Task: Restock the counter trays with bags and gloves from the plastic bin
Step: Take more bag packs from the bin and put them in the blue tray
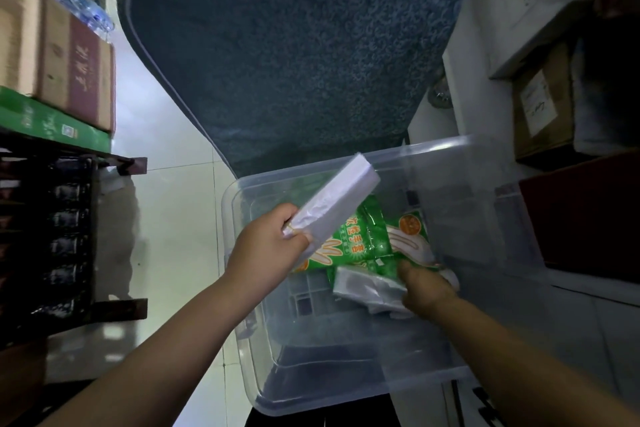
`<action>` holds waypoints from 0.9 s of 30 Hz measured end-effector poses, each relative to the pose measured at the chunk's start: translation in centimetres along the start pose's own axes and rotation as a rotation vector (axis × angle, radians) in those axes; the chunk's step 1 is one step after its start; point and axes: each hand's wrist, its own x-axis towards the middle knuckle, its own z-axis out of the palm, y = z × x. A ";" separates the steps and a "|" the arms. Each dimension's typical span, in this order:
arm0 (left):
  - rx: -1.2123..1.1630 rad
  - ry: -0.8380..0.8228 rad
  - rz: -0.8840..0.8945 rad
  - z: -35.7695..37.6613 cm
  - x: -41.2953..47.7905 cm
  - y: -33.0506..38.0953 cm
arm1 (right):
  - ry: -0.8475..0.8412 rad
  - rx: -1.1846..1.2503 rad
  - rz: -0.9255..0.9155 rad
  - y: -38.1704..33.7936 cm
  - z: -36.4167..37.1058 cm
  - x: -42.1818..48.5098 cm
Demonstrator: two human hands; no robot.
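Glove packs point(356, 239) w/ green Chinese print in bin point(485, 253), partly legible.

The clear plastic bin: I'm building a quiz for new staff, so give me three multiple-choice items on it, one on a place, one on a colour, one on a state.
1. Where is the white stack of plastic bags?
A. Flat on the bin floor
B. Held above the clear plastic bin
C. On the left shelf

2. What main colour are the printed glove packets?
A. Green
B. Blue
C. Red

3. What is the right hand doing?
A. Hanging empty outside the bin
B. Resting on the rim
C. Reaching into the bin, on a clear plastic packet

Answers: 1 B, the left hand grips the stack by its end, raised over the bin's rim. 2 A, green with orange fruit prints. 3 C, its fingers close around the packet inside the bin.
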 end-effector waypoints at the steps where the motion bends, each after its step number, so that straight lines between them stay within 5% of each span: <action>1: 0.006 0.002 0.008 -0.3 -0.2 0.3 | 0.000 0.053 0.030 -0.2 -0.2 -1.0; 7: 0.013 0.011 0.059 -2.8 -2.3 2.1 | 0.140 0.133 0.085 -1.4 -3.6 -7.2; 15: 0.005 0.060 0.105 -6.1 -5.8 5.7 | 0.725 0.883 0.132 -4.7 -11.4 -20.0; 23: -0.773 -0.219 0.017 -5.0 -9.8 14.9 | 0.954 1.533 -0.025 -9.8 -14.5 -28.1; 27: -1.022 -0.399 -0.069 -3.9 -11.7 18.9 | 1.053 1.552 0.013 -9.5 -14.2 -30.5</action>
